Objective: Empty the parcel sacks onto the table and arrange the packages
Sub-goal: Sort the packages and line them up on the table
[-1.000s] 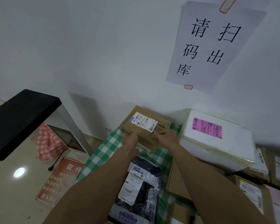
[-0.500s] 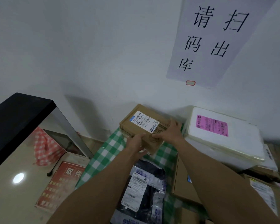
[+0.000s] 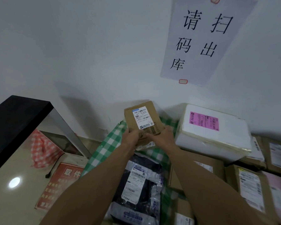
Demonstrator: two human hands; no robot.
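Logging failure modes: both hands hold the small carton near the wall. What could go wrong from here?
The left hand and right hand grip only the lower end of the tilted cardboard box; it may slip. The white foam box sits close on its right; setting down could bump it.

Two bare arms, the L arm [image 3: 94, 179] & the R arm [image 3: 206, 177], look big & wide near the cam & get thinner up to the wrists, w/ plain bare skin the whole way, & each ends in a bare hand, L hand [image 3: 131, 137] & R hand [image 3: 163, 136].
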